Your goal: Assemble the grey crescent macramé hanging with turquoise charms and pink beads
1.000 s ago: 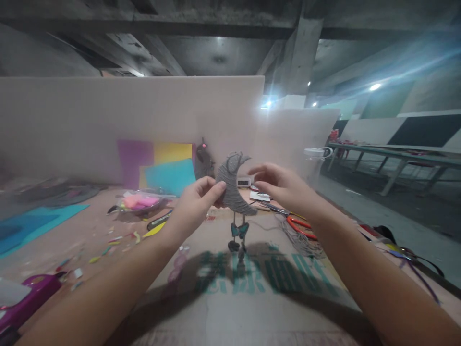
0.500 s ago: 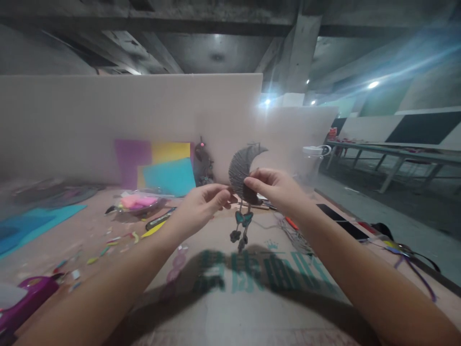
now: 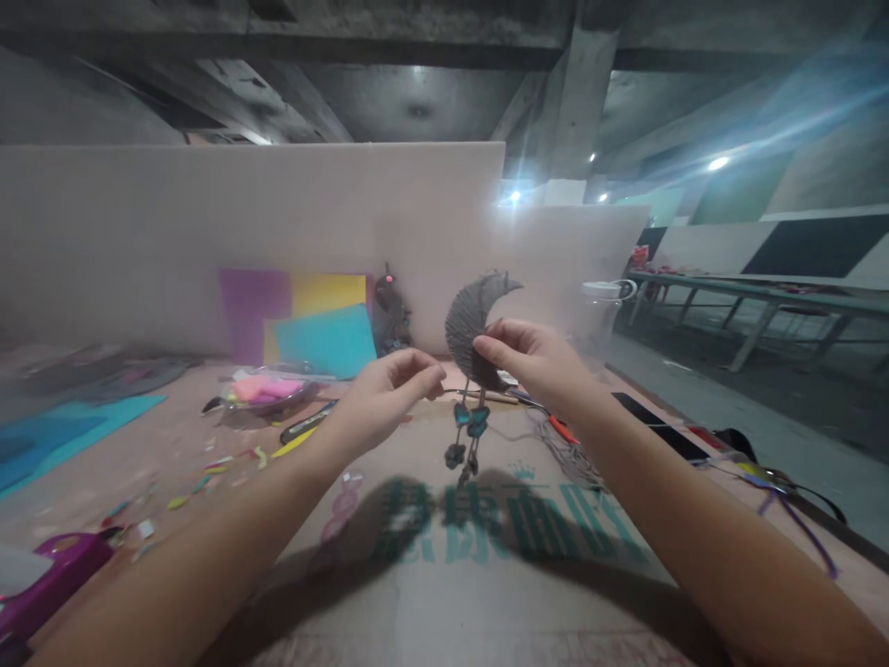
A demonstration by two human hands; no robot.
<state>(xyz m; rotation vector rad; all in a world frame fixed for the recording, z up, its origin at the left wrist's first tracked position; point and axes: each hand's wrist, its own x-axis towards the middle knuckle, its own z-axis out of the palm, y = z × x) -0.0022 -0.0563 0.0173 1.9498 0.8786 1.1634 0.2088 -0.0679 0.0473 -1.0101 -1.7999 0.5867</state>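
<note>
A grey crescent-moon ornament, wrapped in cord, hangs upright in front of me. My right hand pinches its inner edge between thumb and fingers. From its lower end dangle two short strands with teal pieces and small dark flower shapes. My left hand is a little to the left of the crescent, thumb and fingertips drawn together; whether something thin is between them I cannot make out. Below both hands lies a cardboard sheet with green printed characters.
Coloured sheets and a second dark crescent ornament lean at the back panel. On the left are a bowl of pink material, a cutter and a purple tool. Grey cord and a clear bottle are rightward.
My left hand has come away from the crescent and shifted slightly left. The crescent has turned a little in my right hand, and its strands have swung slightly.
</note>
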